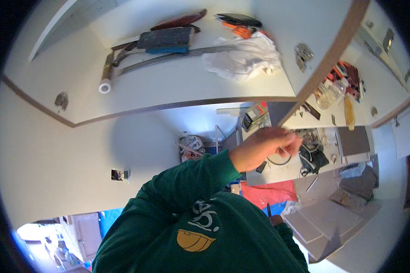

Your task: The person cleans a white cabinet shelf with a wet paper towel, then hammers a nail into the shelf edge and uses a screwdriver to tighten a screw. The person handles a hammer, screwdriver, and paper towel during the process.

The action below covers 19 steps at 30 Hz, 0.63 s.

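Note:
My left arm, in a green sleeve, reaches across my chest to the right. My left hand (265, 146) is raised in front of a cluttered lower counter, its fingers curled in. Whatever lies inside those fingers, if anything, I cannot make out. Low down by my right side is my right hand (276, 220), mostly hidden by its sleeve and my body. A thin dark stick-like tool (269, 210) stands up from its closed fingers; its kind cannot be told. Beyond my left hand lie a black cloth-like item (315, 157) and a thin dark cable (280, 163).
An open white cabinet shelf (182, 86) above holds a hammer (123, 54), a roll (106, 75), a long metal strip (177, 58) and a crumpled white bag (246, 57). Right, another compartment has a clear bottle (331, 94). Red cloth (271, 192) hangs below the counter.

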### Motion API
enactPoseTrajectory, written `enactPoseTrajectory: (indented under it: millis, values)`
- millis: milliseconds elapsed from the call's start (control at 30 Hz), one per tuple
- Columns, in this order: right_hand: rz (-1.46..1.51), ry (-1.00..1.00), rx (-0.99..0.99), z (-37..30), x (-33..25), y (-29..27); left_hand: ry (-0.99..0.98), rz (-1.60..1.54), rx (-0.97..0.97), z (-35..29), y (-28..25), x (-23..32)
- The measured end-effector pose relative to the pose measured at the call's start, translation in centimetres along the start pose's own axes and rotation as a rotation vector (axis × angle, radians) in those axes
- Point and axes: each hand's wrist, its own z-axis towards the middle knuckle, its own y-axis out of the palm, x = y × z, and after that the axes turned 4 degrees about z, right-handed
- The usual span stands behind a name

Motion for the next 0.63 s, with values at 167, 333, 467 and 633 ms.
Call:
enactPoseTrajectory:
  millis: [167,333,467,633]
  values:
    - [1.566,0.421,0.286,-1.0,-4.7,-6.6,-0.236,0.560,0.132,-8.8,-7.6,-3.4]
    - [1.266,0.149,0.471,-3.6,-10.5,-17.6,-0.512,0.734,0.353,-21.0,-12.3,-9.5]
    - [1.160,0.030,0.452,-5.1,-14.6,-26.4,-0.503,0.416,0.343,-26.0,-12.4,-9.3]
    - [0.941,-0.374,0.474,-10.0,-25.9,-43.9,-0.448,0.253,0.194,-27.8,-13.6,-5.2]
